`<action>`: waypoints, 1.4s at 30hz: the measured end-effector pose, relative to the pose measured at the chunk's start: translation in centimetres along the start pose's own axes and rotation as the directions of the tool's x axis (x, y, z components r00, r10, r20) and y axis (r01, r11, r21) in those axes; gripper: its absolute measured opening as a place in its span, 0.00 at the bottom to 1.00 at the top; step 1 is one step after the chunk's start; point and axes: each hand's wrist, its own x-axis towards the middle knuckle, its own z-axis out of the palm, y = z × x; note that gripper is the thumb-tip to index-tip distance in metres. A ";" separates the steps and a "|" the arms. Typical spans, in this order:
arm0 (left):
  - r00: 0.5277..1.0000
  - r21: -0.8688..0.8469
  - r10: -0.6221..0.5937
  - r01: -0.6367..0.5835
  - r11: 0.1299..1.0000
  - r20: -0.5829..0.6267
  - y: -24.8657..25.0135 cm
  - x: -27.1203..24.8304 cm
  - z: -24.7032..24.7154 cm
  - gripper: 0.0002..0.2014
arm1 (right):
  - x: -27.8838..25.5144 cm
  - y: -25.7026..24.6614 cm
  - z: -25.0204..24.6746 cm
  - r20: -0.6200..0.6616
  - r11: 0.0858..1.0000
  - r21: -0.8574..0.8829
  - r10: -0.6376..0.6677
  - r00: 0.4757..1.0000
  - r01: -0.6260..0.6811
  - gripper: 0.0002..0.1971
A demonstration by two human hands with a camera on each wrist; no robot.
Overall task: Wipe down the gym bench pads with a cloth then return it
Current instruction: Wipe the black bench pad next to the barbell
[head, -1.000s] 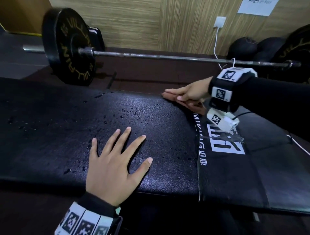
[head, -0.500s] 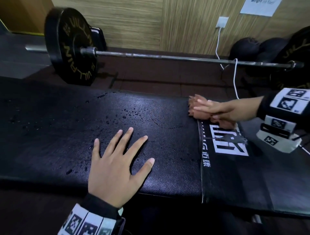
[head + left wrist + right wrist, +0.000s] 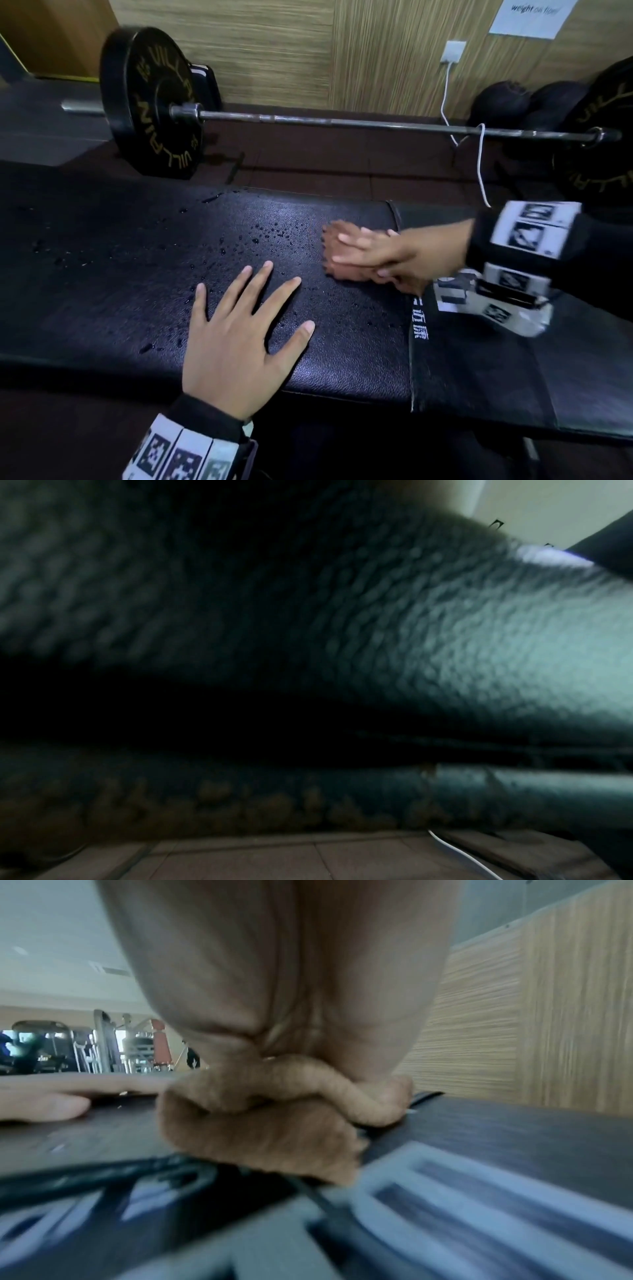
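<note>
The right hand point(image 3: 383, 257) presses a small brown cloth point(image 3: 337, 255) flat on the black bench pad point(image 3: 137, 260). The cloth sits near the seam where this pad meets the next pad with white letters point(image 3: 479, 370). Its fingers point(image 3: 356, 240) lie nearly straight on top of the cloth. In the right wrist view the cloth point(image 3: 260, 1123) is bunched up under the palm, so I cannot tell if the thumb pinches it.

The left hand point(image 3: 239, 342) lies flat on the pad near the front edge. Its fingers point(image 3: 257, 277) are spread wide and hold nothing. It looks like it is there to lean on.

Many water drops point(image 3: 270, 233) sit on the pad between the two hands and further left. So the wiping looks far from done.

What could go wrong? The cloth is small and folded, so it may only push the drops around. The wet pad is slippery, so the left hand could slide. The left hand also covers part of the pad, so that spot may get missed. A white cable point(image 3: 481, 164) hangs over the barbell point(image 3: 342, 121) close to the right arm, and a wide swing could catch it.
</note>
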 end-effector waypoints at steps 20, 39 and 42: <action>0.999 -0.023 0.006 -0.007 1.000 -0.032 0.0 0.0 0.0 0.29 | 1.4 -1.2 -1.7 -0.217 0.952 -0.092 0.267 0.939 -0.292 0.28; 0.986 0.069 -0.134 0.142 0.988 -0.100 -6.3 -1.9 -1.7 0.28 | -6.1 -10.9 13.4 -0.569 0.912 0.194 0.404 0.716 -0.361 0.25; 0.980 0.075 -0.147 0.158 0.985 -0.134 -6.7 -2.1 -1.4 0.29 | -4.0 -12.1 13.4 -0.651 0.860 0.291 0.499 0.572 -0.419 0.26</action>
